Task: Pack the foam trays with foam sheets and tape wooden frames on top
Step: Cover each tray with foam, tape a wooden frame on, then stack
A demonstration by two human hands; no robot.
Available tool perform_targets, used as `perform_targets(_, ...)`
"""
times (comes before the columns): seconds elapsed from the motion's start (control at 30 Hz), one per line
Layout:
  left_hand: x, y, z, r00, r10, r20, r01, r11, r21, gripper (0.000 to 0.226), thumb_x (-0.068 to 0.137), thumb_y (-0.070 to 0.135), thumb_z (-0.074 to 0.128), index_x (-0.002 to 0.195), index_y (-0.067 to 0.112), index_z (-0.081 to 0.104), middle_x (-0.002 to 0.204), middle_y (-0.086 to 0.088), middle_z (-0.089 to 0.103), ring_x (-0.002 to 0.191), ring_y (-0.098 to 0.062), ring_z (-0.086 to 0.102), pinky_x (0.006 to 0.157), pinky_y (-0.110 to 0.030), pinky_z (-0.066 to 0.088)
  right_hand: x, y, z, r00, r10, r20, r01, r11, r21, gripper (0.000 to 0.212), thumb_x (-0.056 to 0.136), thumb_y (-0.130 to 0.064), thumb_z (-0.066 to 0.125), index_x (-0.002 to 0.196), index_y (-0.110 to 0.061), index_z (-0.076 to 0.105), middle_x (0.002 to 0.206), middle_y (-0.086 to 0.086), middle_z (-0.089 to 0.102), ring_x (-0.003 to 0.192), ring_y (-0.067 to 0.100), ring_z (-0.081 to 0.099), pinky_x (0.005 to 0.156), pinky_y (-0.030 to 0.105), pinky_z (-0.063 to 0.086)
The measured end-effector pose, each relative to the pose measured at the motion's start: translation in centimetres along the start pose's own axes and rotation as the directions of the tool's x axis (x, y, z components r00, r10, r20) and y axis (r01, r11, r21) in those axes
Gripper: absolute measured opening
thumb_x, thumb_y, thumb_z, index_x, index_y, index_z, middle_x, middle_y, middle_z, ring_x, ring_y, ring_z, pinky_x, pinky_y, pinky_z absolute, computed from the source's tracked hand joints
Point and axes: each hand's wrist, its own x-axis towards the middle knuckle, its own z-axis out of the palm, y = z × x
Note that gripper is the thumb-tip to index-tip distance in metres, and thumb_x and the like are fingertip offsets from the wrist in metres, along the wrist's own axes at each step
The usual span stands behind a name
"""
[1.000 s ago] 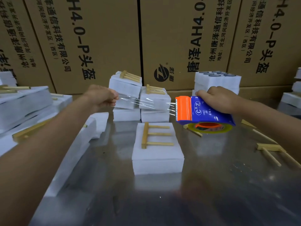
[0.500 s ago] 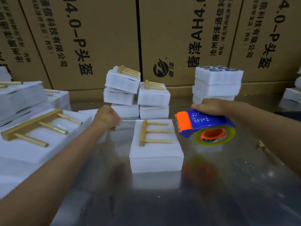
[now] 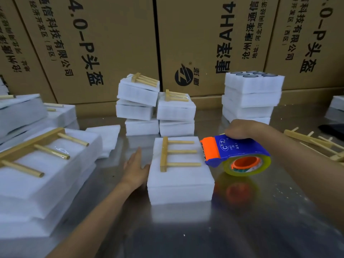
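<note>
A white foam tray pack (image 3: 180, 185) lies at the middle of the steel table, with a three-pronged wooden frame (image 3: 172, 153) on its top. My left hand (image 3: 135, 168) is flat and open, pressed against the pack's left side. My right hand (image 3: 242, 130) grips a blue and orange tape dispenser (image 3: 232, 152) with a yellowish tape roll, its orange head touching the pack's upper right edge. Tape across the frame is too faint to make out.
Finished packs with frames (image 3: 156, 105) are stacked behind. A taller foam tray stack (image 3: 251, 97) stands back right. Large foam packs with a frame (image 3: 42, 164) fill the left. Loose wooden frames (image 3: 314, 142) lie far right. Cardboard boxes (image 3: 186, 43) wall the back.
Both hands came down from holding a stretched strip of tape in the air. The left hand let go and opened flat against the pack. The dispenser dropped to the pack's right edge.
</note>
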Motion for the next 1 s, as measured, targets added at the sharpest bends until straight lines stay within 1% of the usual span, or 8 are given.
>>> perform_targets(0.07,0.0,1.0,-1.0,0.995,-0.006,-0.095,-0.006,0.992,-0.129,0.07,0.096,0.014,0.057,0.156,0.013,0.02,0.156,-0.012,0.036,0.141,-0.031,0.035,0.116,-0.042,0.03,-0.1,-0.4,0.2,0.999,0.034,-0.001,-0.034,0.999,0.037,0.025,0.102,-0.031,0.041,0.085,-0.014,0.046,0.083,0.003,0.05,0.073,0.013,0.05,0.065,0.027,0.038)
perform_targets(0.17,0.1,5.0,-2.5,0.961,0.085,-0.263,-0.113,0.989,-0.095,0.053,0.093,0.007,0.052,0.144,0.016,0.042,0.131,-0.009,0.055,0.117,-0.029,0.055,0.089,-0.031,0.043,0.1,0.1,1.9,0.985,0.067,-0.159,-0.048,0.992,0.118,0.027,0.098,-0.039,0.044,0.082,-0.017,0.048,0.081,0.003,0.053,0.078,0.019,0.053,0.073,0.033,0.04)
perform_targets(0.27,0.8,11.0,-1.8,0.95,0.274,-0.149,-0.299,0.938,-0.178,0.035,0.094,0.008,0.044,0.124,0.02,0.058,0.126,-0.002,0.056,0.102,-0.02,0.055,0.081,-0.028,0.042,-0.1,0.9,3.1,0.93,0.056,-0.364,-0.005,0.99,0.139,0.028,0.096,-0.041,0.042,0.087,-0.017,0.054,0.083,0.004,0.056,0.076,0.021,0.053,0.069,0.032,0.037)
perform_targets(0.33,1.4,13.4,-0.1,0.952,0.306,-0.003,-0.305,0.95,-0.067,0.034,0.097,0.017,0.044,0.128,0.022,0.057,0.133,-0.002,0.055,0.106,-0.019,0.054,0.086,-0.027,0.042,0.0,1.2,3.0,0.936,0.023,-0.352,0.024,0.991,0.13,0.031,0.097,-0.045,0.041,0.094,-0.017,0.054,0.079,0.002,0.055,0.072,0.018,0.052,0.065,0.031,0.036)
perform_targets(0.4,2.2,13.8,2.0,0.97,0.221,0.104,-0.239,0.947,0.215,0.041,0.102,0.031,0.037,0.142,0.022,0.046,0.145,-0.005,0.049,0.126,-0.025,0.049,0.106,-0.034,0.036,0.2,1.6,2.9,0.951,-0.001,-0.31,0.045,0.99,0.134,0.035,0.097,-0.05,0.04,0.094,-0.017,0.052,0.076,0.0,0.053,0.07,0.015,0.051,0.059,0.029,0.034)
perform_targets(0.5,2.3,12.7,4.2,0.974,0.191,0.124,-0.223,0.688,0.69,0.049,0.105,0.039,0.019,0.145,0.018,0.039,0.15,-0.009,0.042,0.138,-0.03,0.036,0.118,-0.047,0.02,0.7,2.0,2.9,0.958,-0.045,-0.284,0.09,0.985,0.148,0.039,0.096,-0.055,0.04,0.082,-0.019,0.049,0.077,0.0,0.057,0.072,0.015,0.055,0.058,0.029,0.035)
perform_targets(0.7,2.3,12.4,4.6,0.975,0.199,0.102,-0.215,0.712,0.668,0.051,0.104,0.04,0.014,0.144,0.021,0.04,0.147,-0.009,0.046,0.136,-0.031,0.039,0.116,-0.049,0.02,1.5,3.4,2.3,0.973,-0.106,-0.204,0.151,0.963,0.222,0.037,0.096,-0.057,0.039,0.087,-0.022,0.048,0.086,0.003,0.061,0.08,0.018,0.06,0.069,0.032,0.045)
perform_targets(1.0,2.6,11.9,4.7,0.973,0.209,0.097,-0.224,0.764,0.605,0.051,0.103,0.043,0.015,0.142,0.025,0.041,0.148,-0.002,0.044,0.138,-0.025,0.036,0.113,-0.048,0.02,1.8,9.4,0.6,0.988,-0.052,-0.147,0.083,0.974,0.212,0.037,0.096,-0.059,0.04,0.097,-0.023,0.05,0.096,0.002,0.055,0.08,0.014,0.053,0.065,0.031,0.037)
